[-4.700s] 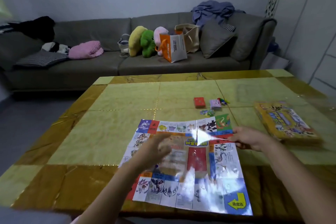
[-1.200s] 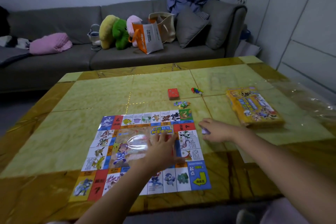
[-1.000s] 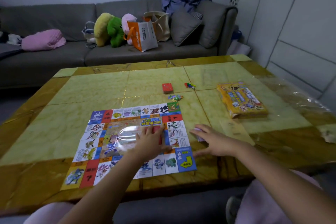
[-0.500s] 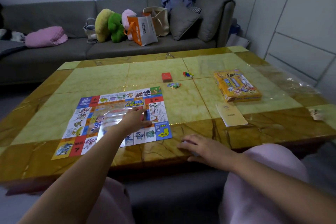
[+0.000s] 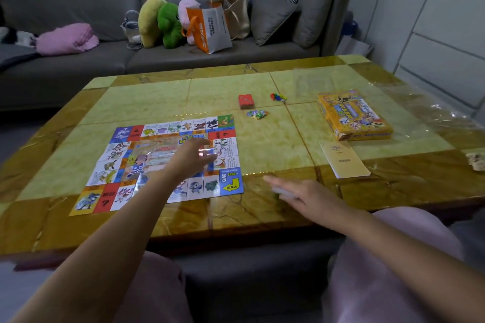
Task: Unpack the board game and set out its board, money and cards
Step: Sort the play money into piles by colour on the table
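Right hand [image 5: 307, 199] uncurled, fingers straight; left hand [image 5: 193, 158] stays on board [image 5: 162, 128], fingers spread flat.

colourful board [image 5: 168, 157] lies unfolded flat on the table [image 5: 262, 155].

Both forearms are bare from the wrists back to the lower edge of view. The left hand [image 5: 191, 157] shows fairly sharply, while the right hand [image 5: 307, 198], off at about 4 o'clock from it, is smeared by motion blur, so its finer detail can't be made out. The person wears pale pink trousers [image 5: 380, 270] of plain, soft-looking cloth in a single colour. One leg shows at 7 o'clock under the left arm, and the other, broader and rounded at the knee, shows at 5 o'clock under the right arm.
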